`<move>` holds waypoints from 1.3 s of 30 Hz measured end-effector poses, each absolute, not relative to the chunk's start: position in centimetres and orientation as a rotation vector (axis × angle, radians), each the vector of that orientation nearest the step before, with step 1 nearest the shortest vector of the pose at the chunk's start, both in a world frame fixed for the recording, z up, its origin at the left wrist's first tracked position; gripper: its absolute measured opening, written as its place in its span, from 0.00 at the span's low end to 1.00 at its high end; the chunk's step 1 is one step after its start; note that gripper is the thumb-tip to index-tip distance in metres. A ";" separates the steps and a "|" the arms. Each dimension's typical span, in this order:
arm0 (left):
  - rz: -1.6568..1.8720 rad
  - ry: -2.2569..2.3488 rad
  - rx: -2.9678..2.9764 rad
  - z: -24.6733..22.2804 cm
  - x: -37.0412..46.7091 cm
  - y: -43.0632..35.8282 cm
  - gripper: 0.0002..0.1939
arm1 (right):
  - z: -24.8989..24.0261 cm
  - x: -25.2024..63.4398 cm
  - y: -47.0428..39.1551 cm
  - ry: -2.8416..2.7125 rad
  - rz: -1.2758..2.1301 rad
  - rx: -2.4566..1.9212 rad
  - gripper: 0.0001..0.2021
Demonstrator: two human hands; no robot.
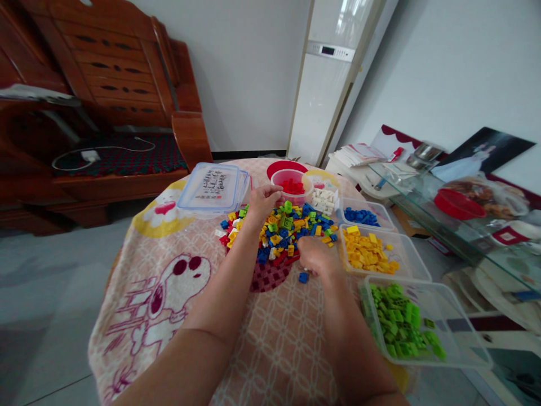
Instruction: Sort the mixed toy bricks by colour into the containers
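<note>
My left hand (264,201) reaches over the far edge of a mixed pile of toy building bricks (286,225). Its fingers are slightly bent and apart, close to the rim of a round clear tub (302,198) with red bricks (292,186) in it; no brick shows in them. Down at the pile's near right edge, my right hand (318,255) is closed, fingers curled toward the cloth. What it holds, if anything, is hidden. A single blue brick (303,277) lies just below it, apart from the pile.
Along the right stand clear boxes of blue bricks (361,216), yellow bricks (368,252) and green bricks (401,321). White bricks (324,201) sit behind them. Stacked lids (211,187) lie at the left on the patterned tablecloth (270,344). A glass shelf (416,194) stands right of the table.
</note>
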State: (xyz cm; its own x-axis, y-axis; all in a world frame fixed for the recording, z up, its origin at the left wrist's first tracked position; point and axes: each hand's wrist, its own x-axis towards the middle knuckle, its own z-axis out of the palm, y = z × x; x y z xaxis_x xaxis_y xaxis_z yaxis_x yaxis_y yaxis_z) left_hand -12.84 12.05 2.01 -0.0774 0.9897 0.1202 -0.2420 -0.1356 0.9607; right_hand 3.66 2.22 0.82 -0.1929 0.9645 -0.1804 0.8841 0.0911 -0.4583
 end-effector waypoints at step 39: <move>1.570 0.919 1.039 3.6 -13.4 11.7 0.08 | 4.0 5.0 -6.9 -2.422 0.979 -1.308 0.14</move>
State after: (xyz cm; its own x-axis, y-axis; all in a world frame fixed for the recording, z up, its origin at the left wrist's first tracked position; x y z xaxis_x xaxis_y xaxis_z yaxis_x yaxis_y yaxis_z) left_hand -13.44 11.65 3.57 -0.1312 0.9753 0.1776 -0.3224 -0.2114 0.9227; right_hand 5.02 -6.90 4.04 -0.5798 0.8065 -0.1158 0.6605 0.3820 -0.6464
